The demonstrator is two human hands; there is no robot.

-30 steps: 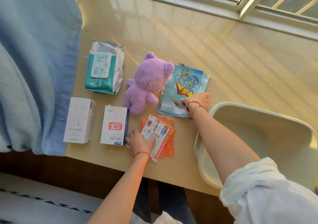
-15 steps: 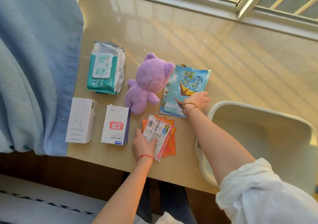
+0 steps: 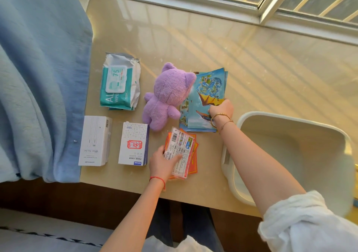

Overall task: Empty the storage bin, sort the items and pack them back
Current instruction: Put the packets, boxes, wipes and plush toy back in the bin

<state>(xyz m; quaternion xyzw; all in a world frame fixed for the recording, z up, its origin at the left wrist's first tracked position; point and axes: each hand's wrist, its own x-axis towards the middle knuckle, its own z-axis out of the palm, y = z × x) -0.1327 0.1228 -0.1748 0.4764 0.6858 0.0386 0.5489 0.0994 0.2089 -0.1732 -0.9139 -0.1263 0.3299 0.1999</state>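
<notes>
The cream storage bin (image 3: 329, 127) stands at the right with nothing visible inside. My left hand (image 3: 161, 162) grips the stack of orange and white packets (image 3: 183, 151) near the table's front edge, thumb on top. My right hand (image 3: 221, 109) holds the right edge of the blue picture cards (image 3: 208, 89). A purple plush toy (image 3: 166, 96) lies between the cards and the teal wet-wipes pack (image 3: 119, 81). In front of the wipes stand a white cable box (image 3: 95, 140) and a white box with a red stamp (image 3: 133, 144).
A blue curtain (image 3: 38, 77) hangs over the table's left edge. The window frame (image 3: 213, 1) runs along the back. The beige tabletop (image 3: 251, 58) lies bare behind the items. The front edge is just below my left wrist.
My right hand has slid from the cards' lower part to their right edge and closed on them. My left hand has closed around the packet stack and straightened it.
</notes>
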